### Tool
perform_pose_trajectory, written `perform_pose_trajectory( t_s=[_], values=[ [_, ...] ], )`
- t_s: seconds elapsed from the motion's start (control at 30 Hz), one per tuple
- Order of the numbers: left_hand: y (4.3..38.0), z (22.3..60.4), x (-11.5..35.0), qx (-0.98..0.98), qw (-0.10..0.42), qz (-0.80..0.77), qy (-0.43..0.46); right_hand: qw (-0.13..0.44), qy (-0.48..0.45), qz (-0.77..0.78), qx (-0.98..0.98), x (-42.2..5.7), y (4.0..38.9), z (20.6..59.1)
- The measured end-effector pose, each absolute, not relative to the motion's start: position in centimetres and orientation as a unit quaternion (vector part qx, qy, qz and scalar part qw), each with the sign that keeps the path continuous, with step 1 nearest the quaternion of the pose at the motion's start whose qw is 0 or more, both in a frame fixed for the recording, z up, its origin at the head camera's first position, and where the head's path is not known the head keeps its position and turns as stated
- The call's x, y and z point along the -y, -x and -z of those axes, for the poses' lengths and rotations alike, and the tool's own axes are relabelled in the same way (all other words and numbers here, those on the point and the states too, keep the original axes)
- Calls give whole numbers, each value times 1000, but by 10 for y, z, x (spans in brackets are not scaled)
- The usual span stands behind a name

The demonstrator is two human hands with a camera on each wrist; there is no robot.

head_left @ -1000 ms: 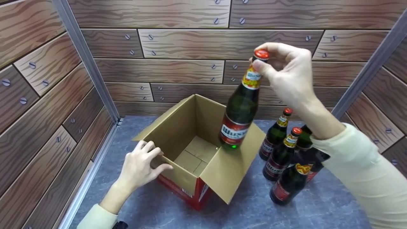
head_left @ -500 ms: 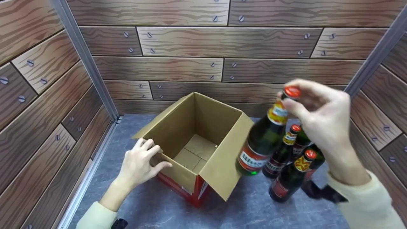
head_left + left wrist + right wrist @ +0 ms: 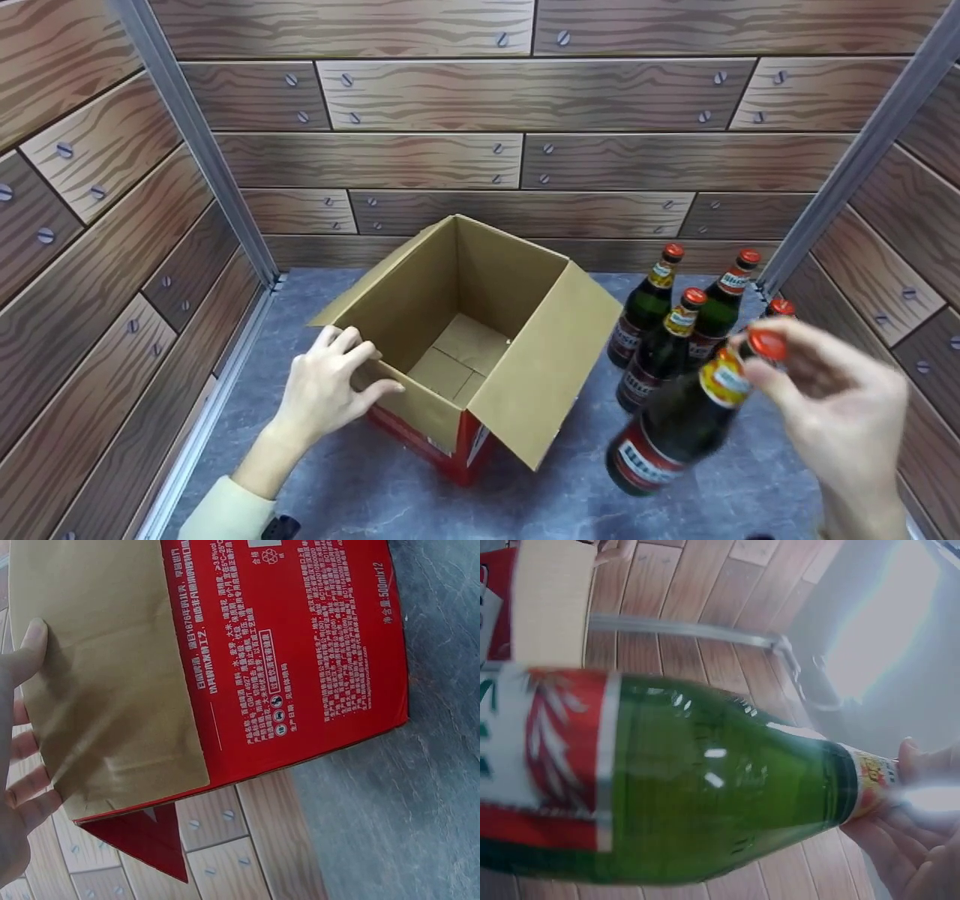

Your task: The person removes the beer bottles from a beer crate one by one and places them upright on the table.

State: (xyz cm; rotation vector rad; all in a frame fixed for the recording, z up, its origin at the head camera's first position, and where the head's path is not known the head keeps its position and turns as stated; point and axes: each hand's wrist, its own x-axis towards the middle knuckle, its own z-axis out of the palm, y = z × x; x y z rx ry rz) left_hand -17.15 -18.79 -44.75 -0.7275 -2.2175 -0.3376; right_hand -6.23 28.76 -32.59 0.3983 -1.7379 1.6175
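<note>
My right hand pinches a green glass beer bottle by its neck, just below the red cap. The bottle is tilted, its base pointing down and left, in front of other standing bottles. In the right wrist view the bottle lies across the frame, with my fingers round its neck label. My left hand holds the near-left edge of an open cardboard box. In the left wrist view my thumb lies on the box's brown flap. The box's visible floor is bare cardboard.
Several capped beer bottles stand upright close together right of the box; the held bottle and right hand partly hide some. A side flap sticks out toward them. Wood-patterned walls enclose the grey marbled surface.
My right hand has carried the bottle from above the box's right side, down and right, to beside the standing bottles. My left hand stays on the box edge.
</note>
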Motion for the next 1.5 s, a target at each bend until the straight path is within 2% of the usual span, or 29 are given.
perform_pose_trajectory(
  t_s=[0.13,0.27,0.43,0.63,0.83,1.1,1.5],
  values=[
    [171,449,189,868,384,135,286,347,-95,-594,719,-300,47,347],
    [171,449,190,867,384,138,286,346,6,-521,780,-308,37,364],
    [170,449,190,867,383,140,286,308,136,-510,791,-318,29,385],
    [171,449,190,869,380,141,284,289,202,-482,802,-335,30,406],
    [170,450,190,869,379,146,284,304,234,-456,803,-352,41,422],
    [171,451,189,868,381,141,284,363,205,-439,796,-377,66,440],
    [171,447,187,869,381,134,286,373,208,-444,788,-402,92,449]
  ],
)
